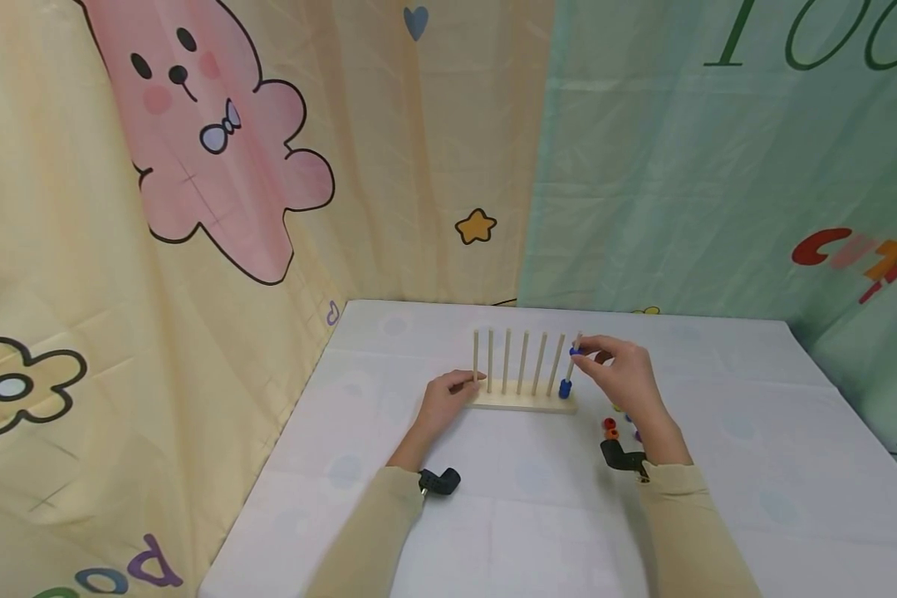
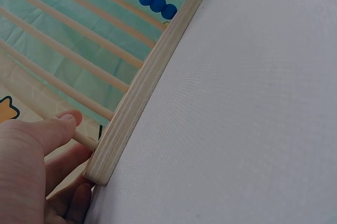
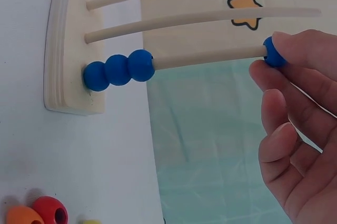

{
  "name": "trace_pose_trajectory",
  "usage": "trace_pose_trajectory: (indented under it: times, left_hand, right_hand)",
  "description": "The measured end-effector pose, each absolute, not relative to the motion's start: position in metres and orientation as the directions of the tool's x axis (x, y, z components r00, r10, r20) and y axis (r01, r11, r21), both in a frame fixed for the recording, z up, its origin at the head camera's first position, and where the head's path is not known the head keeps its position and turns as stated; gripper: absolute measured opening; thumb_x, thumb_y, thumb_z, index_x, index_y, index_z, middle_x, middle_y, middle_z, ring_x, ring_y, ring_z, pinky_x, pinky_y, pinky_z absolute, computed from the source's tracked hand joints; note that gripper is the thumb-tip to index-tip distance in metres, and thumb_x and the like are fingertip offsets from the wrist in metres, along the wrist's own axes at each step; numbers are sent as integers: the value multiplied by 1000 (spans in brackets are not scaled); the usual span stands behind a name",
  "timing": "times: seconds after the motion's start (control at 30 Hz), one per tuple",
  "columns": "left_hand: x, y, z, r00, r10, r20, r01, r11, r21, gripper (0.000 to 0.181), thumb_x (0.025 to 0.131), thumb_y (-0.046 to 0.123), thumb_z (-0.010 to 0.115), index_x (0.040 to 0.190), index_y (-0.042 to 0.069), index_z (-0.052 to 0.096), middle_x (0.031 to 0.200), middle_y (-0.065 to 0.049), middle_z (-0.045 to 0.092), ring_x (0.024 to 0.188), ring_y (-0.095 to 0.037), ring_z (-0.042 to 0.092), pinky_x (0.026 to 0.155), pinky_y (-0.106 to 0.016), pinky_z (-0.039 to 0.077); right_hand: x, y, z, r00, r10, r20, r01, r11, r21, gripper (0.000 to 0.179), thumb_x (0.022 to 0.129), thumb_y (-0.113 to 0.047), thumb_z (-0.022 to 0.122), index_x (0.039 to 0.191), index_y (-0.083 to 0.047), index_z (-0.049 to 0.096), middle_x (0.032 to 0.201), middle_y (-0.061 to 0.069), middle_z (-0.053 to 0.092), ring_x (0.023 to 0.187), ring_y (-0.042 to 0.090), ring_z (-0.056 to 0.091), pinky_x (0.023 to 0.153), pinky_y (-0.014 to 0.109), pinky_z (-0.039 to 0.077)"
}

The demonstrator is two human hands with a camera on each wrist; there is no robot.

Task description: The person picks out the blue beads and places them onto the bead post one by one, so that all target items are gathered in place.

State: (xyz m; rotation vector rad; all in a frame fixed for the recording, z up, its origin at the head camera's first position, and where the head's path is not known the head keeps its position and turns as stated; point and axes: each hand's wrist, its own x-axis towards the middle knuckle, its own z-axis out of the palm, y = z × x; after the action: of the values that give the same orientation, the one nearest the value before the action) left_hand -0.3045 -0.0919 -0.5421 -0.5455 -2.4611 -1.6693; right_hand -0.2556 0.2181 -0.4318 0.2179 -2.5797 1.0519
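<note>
A wooden peg stand (image 1: 523,403) with several upright pegs stands on the table. My left hand (image 1: 447,399) holds it at its left end, thumb and fingers around the foot of the end peg (image 2: 84,140). At the other end, my right hand (image 1: 622,375) pinches a blue bead (image 3: 274,53) between thumb and forefinger. That bead sits at the top of the rightmost peg (image 3: 210,58). Three blue beads (image 3: 118,70) are stacked at the bottom of this same peg, against the base. The other pegs carry no beads.
Loose beads lie on the white-covered table (image 1: 523,515) right of the stand, below my right wrist. Among them are a red bead (image 3: 50,211) and an orange bead (image 3: 23,216); my forearm hides some. Printed curtains (image 1: 433,149) hang behind and at the sides.
</note>
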Motion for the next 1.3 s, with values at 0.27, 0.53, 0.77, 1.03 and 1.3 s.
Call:
trace_pose_trajectory:
  times: [0.27,0.53,0.77,1.03,1.3]
  left_hand:
    - [-304,-92,-541,-926,235,296,361,317,877,20,97,16,69,116,13,77,115,2,72,106,-15,64,92,-32,51]
    - [-304,-93,-540,-931,238,278,345,313,885,21,98,20,69,116,15,76,118,3,71,110,-12,63,95,-33,49]
    - [-303,-93,-539,-929,242,280,348,313,884,21,98,21,69,117,14,76,115,3,72,108,-14,64,94,-33,50]
    - [-303,-93,-538,-926,242,289,357,322,877,21,98,21,69,117,14,76,116,2,72,110,-15,64,95,-35,50]
    - [-304,-94,-539,-917,254,306,376,301,876,21,98,19,68,117,13,76,118,1,72,112,-17,64,95,-35,50]
  right_hand:
    - [-256,218,-441,-942,-22,334,-247,717,-651,26,93,-24,75,115,-10,75,103,8,73,89,25,61,63,32,51]
    - [-258,219,-448,-960,-24,279,-212,714,-667,26,94,-25,74,117,-12,74,103,6,72,90,24,60,66,35,53]
    - [-258,219,-456,-968,-34,247,-195,721,-665,27,94,-25,74,117,-13,73,103,5,71,91,24,61,69,36,53]
    - [-259,218,-463,-965,-51,259,-212,733,-646,25,94,-23,75,115,-11,74,102,5,72,90,25,62,68,36,52]
    - [-260,219,-472,-968,-63,244,-210,738,-641,25,93,-23,76,115,-10,74,101,6,72,89,25,62,67,35,52]
